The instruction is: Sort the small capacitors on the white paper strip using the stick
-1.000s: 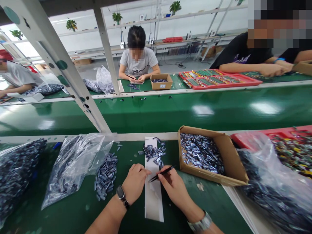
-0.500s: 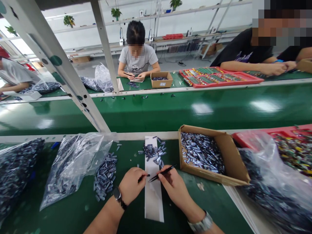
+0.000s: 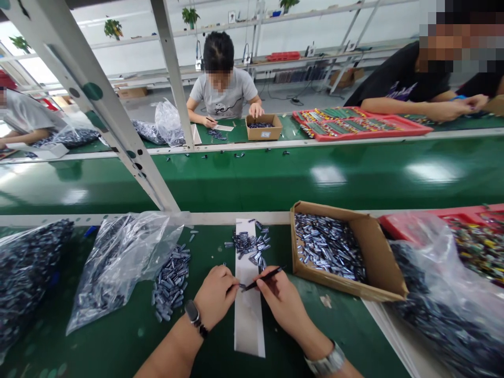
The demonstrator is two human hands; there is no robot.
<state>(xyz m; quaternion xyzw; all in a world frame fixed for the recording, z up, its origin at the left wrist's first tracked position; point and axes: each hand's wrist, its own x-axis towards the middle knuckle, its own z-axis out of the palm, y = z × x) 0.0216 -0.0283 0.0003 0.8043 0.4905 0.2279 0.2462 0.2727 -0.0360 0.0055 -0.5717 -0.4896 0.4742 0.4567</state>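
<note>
My left hand [image 3: 216,295] is pinched on a small dark cylindrical part [image 3: 241,286] over a white paper strip [image 3: 248,315]. My right hand [image 3: 281,302] grips black tweezers [image 3: 263,278], whose tip touches that part. A small heap of the same silvery-blue parts [image 3: 249,244] lies at the far end of the strip. Another loose pile of parts [image 3: 171,278] sits to the left of my left hand. An open cardboard box [image 3: 384,260] full of such parts stands to the right.
Clear plastic bags of parts lie at the left [image 3: 114,265], far left [image 3: 27,273] and right [image 3: 444,304]. A red tray [image 3: 397,223] is behind the right bag. Beyond the green conveyor belt [image 3: 275,176], other people work at the opposite bench. A slanted metal post [image 3: 98,100] rises at left.
My left hand has brought a small part up to the tweezers' tip, and the two hands have closed together. The person opposite has moved a hand to their cardboard box.
</note>
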